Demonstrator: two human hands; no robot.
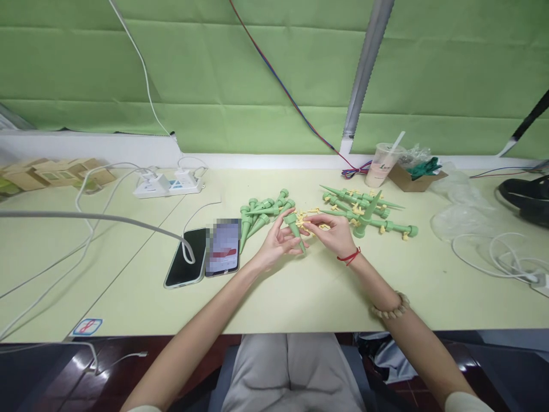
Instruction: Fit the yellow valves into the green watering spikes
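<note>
My left hand [275, 245] is closed around a green plastic plant-watering spike [295, 230], its wide cap up and its point slanting down toward me. Close to the spike's cap, my right hand [332, 232] pinches a small yellow plastic piece [305, 220] between thumb and forefinger; the fingers cover most of it. Behind both hands lie loose yellow pieces [316, 213], partly hidden. To the left sits a pile of green spikes [257, 213] with no yellow parts showing. On the right, several spikes with yellow pieces attached [364, 203] lie crosswise, and one spike [368, 217] among them stands point up.
Two phones [187, 260] [223, 252] lie left of my hands, with a white cable [128, 214] hanging over them. Farther back are a power strip [169, 184], a drink cup [383, 166] and a cardboard box [412, 178]. Plastic bags [457, 214] and coiled cable [500, 257] lie right.
</note>
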